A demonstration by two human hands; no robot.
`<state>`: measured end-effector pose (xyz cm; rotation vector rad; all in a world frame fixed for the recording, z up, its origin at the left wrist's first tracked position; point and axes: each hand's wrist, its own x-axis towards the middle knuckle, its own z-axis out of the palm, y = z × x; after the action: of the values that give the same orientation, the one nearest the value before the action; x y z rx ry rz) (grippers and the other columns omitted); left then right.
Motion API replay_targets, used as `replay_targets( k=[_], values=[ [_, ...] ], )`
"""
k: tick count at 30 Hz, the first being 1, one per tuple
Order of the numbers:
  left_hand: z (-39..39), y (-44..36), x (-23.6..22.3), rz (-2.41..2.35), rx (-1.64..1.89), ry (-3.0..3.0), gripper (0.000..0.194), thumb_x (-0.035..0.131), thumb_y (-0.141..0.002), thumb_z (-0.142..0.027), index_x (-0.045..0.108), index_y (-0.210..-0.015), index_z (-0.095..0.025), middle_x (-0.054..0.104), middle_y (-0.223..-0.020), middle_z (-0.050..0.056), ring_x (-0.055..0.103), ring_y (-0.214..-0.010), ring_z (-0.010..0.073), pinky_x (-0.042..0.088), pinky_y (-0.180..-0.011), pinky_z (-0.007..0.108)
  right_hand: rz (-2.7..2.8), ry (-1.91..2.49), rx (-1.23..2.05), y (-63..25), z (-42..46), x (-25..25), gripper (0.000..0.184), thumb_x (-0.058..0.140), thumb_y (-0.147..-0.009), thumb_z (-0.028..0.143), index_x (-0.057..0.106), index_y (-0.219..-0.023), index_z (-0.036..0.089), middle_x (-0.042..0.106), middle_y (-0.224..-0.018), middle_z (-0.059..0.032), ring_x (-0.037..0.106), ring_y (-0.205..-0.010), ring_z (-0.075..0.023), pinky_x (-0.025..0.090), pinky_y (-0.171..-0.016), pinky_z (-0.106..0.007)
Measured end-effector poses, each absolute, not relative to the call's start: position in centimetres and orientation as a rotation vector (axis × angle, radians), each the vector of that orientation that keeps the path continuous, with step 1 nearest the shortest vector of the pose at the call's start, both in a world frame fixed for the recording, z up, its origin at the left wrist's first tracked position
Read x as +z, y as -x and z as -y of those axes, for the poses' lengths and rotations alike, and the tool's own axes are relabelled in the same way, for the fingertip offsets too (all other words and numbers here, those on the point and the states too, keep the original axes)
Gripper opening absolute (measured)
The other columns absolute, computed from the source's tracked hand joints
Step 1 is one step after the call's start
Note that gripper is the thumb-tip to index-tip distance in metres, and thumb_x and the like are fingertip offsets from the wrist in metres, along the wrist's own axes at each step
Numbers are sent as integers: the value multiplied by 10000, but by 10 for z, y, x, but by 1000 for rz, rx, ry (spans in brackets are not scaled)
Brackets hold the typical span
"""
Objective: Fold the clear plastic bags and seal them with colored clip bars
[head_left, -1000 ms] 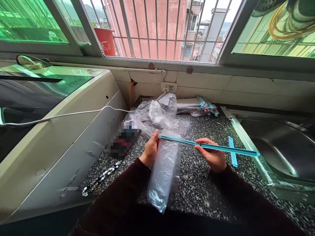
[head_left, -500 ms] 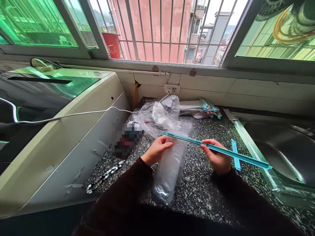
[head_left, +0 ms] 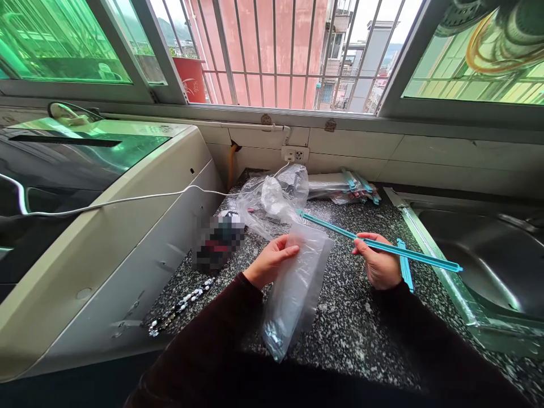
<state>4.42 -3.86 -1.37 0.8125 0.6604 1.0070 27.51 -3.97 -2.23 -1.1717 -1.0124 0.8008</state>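
Observation:
My left hand (head_left: 274,262) is closed on a clear plastic bag (head_left: 297,283), thumb on top near its upper left edge. The bag hangs slanted over the speckled counter, its lower end crinkled. Between the thumb and fingers of my right hand (head_left: 378,260) is a long, thin turquoise bag sealing clip (head_left: 331,225). Its far end lies just beyond the bag's top edge; the near end reaches toward the sink. Behind my right hand, other turquoise clips (head_left: 404,260) rest on the counter, partly hidden.
A steel sink (head_left: 480,249) is at the right. Crumpled clear plastic (head_left: 280,195) and a pile of bags with turquoise clips (head_left: 352,187) lie at the back. A beaded string (head_left: 182,306) and a blurred-out object (head_left: 219,241) sit left, beside a washing machine (head_left: 140,226). A white cord (head_left: 170,192) crosses there.
The clip has come away from the bag's top, moving up and right with my right hand. The bag's upper end now shows uncovered and tilts to the right.

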Motion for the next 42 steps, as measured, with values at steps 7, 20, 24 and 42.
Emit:
replay_targets(
  k=[7,20,24,42],
  values=[
    [41,-47,-18,-658,943,-837,376,808,-520,-343,686,-795,-118,644,-710,26,530,-595,94,370,-570,198,1009,1122,995,-252,57,-24,355,773,-559,424,603,-749,177,592,-557,38,571,-476,-95,468,-500,-226],
    [37,-50,-17,-735,964,-799,373,801,-512,-348,670,-739,-83,655,-670,57,548,-572,126,382,-577,233,1154,1202,940,-247,69,-27,332,740,-615,434,613,-782,176,619,-606,10,608,-501,-127,516,-507,-252],
    [36,-49,-19,-763,966,-774,361,771,-552,-368,676,-748,-80,652,-655,61,544,-571,128,372,-573,232,1228,1229,921,-246,71,-25,315,724,-639,433,613,-794,182,631,-604,6,622,-507,-138,527,-508,-257],
    [37,-52,-17,-798,1059,-690,270,755,-539,-307,670,-687,-98,637,-616,23,528,-551,109,369,-553,223,1337,998,722,-247,77,-30,180,681,-719,269,613,-880,225,634,-831,-18,638,-651,-141,570,-631,-294]
  ],
)
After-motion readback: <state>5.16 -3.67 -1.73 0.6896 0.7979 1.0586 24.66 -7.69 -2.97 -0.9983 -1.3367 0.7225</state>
